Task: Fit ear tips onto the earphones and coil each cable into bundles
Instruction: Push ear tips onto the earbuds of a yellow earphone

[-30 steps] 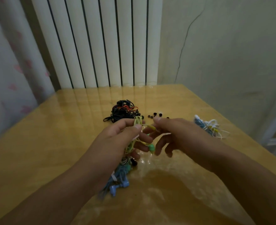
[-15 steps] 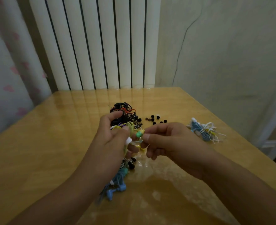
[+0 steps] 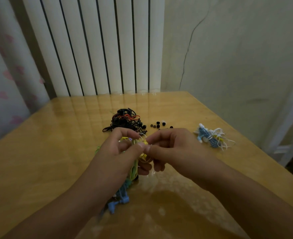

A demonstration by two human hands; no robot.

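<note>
Both hands met in the middle, just above the table (image 3: 38, 144). The left hand (image 3: 118, 157) had its fingers (image 3: 125, 133) curled around a messy bunch of yellow and green earphone cable (image 3: 134, 168), which hung down under the palm. The right hand (image 3: 173, 149) pinched a small yellow bit (image 3: 145, 143) between thumb and first finger, tip to tip with the left thumb (it was too small and too hidden to tell if it was an earbud or a plug). A blue earphone (image 3: 118, 203) lay on the table below the left wrist. Past the fingertips sat a black pile of cables (image 3: 125, 121), and just to the right of it lay the loose ear tips (image 3: 157, 125), not yet in anyone's fingers. Farther off, beyond the right hand's knuckles, lay a blue and white bundle (image 3: 209, 137). The job looked only partly done, because many cables were not yet coiled. A few things could go wrong from here. The thin yellow cable could slip out of the pinch, since so little of it was held. The loops in the left hand could tangle into a knot if the right hand pulled hard. A swinging cable end might also knock the tiny ear tips, and they could roll off.
</note>
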